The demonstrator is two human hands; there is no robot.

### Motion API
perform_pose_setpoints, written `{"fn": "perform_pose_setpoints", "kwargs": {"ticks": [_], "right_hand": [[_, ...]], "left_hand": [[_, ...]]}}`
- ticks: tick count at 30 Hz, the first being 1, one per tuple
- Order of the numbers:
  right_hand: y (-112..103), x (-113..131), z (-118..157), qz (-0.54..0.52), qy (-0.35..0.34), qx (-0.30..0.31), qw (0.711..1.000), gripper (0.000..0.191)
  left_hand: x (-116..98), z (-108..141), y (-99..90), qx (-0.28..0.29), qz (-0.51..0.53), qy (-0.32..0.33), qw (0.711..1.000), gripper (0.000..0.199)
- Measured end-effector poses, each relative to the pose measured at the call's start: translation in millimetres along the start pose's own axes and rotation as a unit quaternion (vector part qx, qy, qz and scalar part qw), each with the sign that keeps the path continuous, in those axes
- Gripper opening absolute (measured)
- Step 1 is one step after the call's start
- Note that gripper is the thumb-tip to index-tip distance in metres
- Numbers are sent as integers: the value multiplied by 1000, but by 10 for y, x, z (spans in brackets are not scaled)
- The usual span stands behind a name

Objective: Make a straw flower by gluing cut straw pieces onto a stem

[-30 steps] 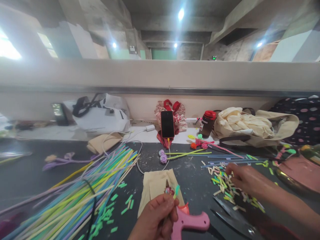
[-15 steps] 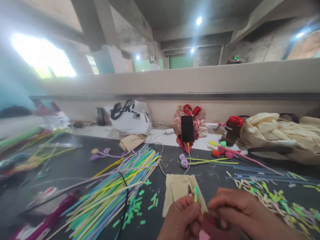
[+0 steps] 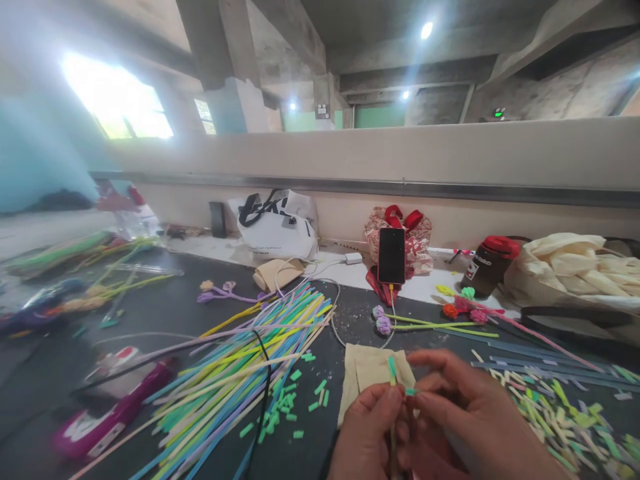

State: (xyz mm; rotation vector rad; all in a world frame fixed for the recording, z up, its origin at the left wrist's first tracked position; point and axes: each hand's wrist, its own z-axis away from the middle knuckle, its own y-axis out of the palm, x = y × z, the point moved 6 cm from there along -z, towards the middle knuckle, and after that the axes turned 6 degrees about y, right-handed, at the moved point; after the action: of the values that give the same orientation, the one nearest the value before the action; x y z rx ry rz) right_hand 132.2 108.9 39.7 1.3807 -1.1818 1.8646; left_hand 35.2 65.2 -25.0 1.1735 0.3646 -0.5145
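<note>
Green at its tip, a stem (image 3: 393, 373) is pinched upright by the left hand (image 3: 373, 423), low enough, presumably, to leave that end free. Beside it, a green bit (image 3: 410, 392) is pinched by the right hand (image 3: 465, 400), well in from the bench's (image 3: 173, 305) back edge.

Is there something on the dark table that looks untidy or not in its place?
Slightly: green cuttings lie scattered beside the bundle of strips, mixed cut pieces are strewn near the right hand, and a black cable runs over the bundle, looking easy to snag. Nothing looks clearly damaged.
</note>
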Motion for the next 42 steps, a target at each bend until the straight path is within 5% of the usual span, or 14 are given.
{"fn": "perform_pose_setpoints", "kwargs": {"ticks": [10, 18, 42], "right_hand": [[11, 37, 52, 136, -139, -14, 981, 27], [22, -213, -57, -70, 68, 67, 993, 19], [123, -199, -20, -91, 105, 79, 987, 20]], "left_hand": [[13, -5, -5, 10, -14, 6, 1000, 34], [-80, -34, -55, -17, -11, 21, 1000, 31], [112, -105, -186, -23, -61, 40, 997, 35]]}}
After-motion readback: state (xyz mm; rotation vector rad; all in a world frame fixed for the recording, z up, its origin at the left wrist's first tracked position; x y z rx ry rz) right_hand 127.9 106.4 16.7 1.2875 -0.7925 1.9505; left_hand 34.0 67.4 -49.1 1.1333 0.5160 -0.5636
